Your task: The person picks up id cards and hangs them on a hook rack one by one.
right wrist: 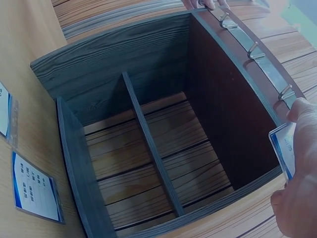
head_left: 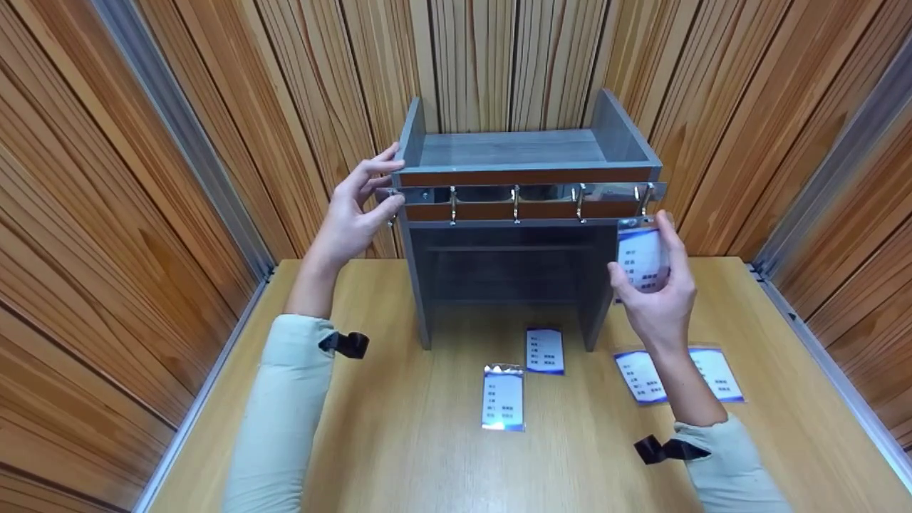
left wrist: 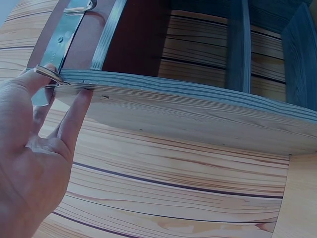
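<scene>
A grey wooden shelf [head_left: 506, 151] carries a shiny metal hook rail [head_left: 548, 192] across its brown front board. My left hand [head_left: 356, 214] grips the rail's left end, thumb in front and fingers behind along the shelf's side; the left wrist view shows the thumb beside the end hook [left wrist: 48, 74]. My right hand [head_left: 659, 292] holds a name badge [head_left: 639, 253] in a clear sleeve by its side edges, between thumb and fingers. The badge's top edge is right below the rightmost hook [head_left: 645, 198]. In the right wrist view, the hand hides much of this badge [right wrist: 285, 148].
On the wooden table [head_left: 399, 442] lie two badges in front of the shelf, one nearer [head_left: 503, 399] and one at its foot [head_left: 545, 351]. More badges [head_left: 640, 376] lie under my right forearm. Wood-plank walls [head_left: 178, 142] enclose the table's back and sides.
</scene>
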A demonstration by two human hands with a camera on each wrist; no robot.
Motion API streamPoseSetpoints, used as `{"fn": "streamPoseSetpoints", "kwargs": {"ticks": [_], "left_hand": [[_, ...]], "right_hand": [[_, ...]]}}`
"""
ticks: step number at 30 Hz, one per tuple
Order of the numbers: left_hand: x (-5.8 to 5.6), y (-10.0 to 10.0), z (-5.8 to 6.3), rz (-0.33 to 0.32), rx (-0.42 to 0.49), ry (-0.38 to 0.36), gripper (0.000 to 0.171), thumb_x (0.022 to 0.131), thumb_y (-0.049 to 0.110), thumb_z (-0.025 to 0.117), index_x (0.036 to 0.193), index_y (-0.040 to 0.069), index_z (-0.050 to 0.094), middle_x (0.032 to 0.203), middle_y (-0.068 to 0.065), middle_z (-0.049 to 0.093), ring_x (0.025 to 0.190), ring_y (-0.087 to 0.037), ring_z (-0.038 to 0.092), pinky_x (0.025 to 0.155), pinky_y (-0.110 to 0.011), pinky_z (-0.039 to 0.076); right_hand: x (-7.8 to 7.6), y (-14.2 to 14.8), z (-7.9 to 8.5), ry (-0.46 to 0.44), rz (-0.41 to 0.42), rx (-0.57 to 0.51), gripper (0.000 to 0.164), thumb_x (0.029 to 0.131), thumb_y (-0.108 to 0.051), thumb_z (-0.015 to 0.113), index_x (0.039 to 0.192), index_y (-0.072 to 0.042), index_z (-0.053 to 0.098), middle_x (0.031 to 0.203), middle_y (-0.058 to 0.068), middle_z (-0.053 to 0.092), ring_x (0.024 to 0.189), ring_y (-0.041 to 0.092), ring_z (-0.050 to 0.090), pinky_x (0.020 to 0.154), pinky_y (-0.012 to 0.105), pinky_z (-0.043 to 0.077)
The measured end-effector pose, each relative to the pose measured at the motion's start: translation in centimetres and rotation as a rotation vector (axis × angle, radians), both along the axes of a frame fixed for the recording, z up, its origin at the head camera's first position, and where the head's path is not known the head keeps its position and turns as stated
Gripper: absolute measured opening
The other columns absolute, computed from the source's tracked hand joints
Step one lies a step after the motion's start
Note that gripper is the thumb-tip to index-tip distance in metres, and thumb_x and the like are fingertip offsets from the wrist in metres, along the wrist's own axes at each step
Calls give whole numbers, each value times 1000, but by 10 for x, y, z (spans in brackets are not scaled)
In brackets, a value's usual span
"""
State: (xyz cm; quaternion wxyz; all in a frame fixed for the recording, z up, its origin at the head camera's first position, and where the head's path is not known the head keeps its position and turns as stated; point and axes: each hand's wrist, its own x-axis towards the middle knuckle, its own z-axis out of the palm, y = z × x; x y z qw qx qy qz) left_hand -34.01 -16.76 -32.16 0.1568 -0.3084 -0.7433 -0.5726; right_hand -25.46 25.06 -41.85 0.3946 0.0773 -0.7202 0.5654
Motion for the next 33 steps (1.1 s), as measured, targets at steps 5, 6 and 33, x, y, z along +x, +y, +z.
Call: {"fn": "streamPoseSetpoints", "kwargs": {"ticks": [5,6,33], "left_hand": [[-1,0,-1,-10,9,3,41,110,0,64,151,-2,58,184,-12,41,167,-32,45,138,-56,36],[-1,0,-1,-7,9,1,41,110,0,64,151,-2,58,184,-12,41,167,-32,45,138,-56,37],[-1,-1,-2,-3,9,-12,41,111,0,63,152,0,58,185,-9,40,165,-32,47,137,-57,38]], "right_hand": [[-7,0,-5,-35,21,-12,85,94,-2,81,172,-13,47,184,6,42,140,6,52,102,27,46],[-8,0,-5,-47,20,-10,85,95,-3,81,172,-14,46,185,5,41,142,5,50,104,27,46],[-8,2,-30,-37,-63,107,92,92,-3,85,173,-15,41,144,18,53,119,5,48,84,17,46]]}}
